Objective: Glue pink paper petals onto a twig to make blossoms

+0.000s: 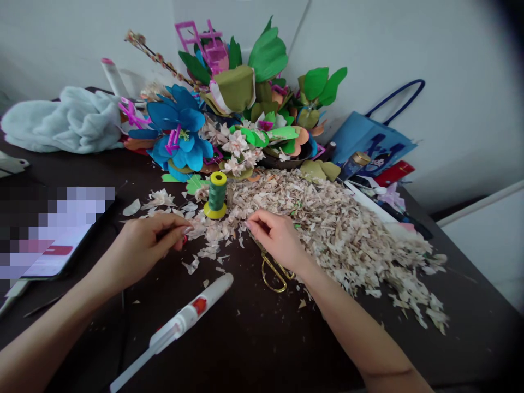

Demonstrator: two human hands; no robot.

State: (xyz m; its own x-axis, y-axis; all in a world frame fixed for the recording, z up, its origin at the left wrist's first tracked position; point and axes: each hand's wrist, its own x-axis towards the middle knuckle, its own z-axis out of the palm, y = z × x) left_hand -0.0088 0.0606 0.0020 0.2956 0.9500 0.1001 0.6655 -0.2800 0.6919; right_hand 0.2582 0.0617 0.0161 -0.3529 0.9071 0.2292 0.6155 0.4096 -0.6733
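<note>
Paper scraps [339, 240], pale and speckled, heaped across dark table [254, 349]. We note left hand [149, 245] at heap's left edge, fingertips and thumb pressed together; whether pinching anything, we cannot tell. Right hand [276, 237] over scraps, fingers gathered, just above gold scissors [262, 275]. Green thread spool [216, 195] upright between hands, farther from us. White tube-shaped tool [186, 314] lying nearer us, below hands.

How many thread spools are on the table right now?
1: a green thread spool with yellow ends, upright beyond and between the left hand and right hand, beside the paper shreds. More could be hidden beneath the shreds.
</note>
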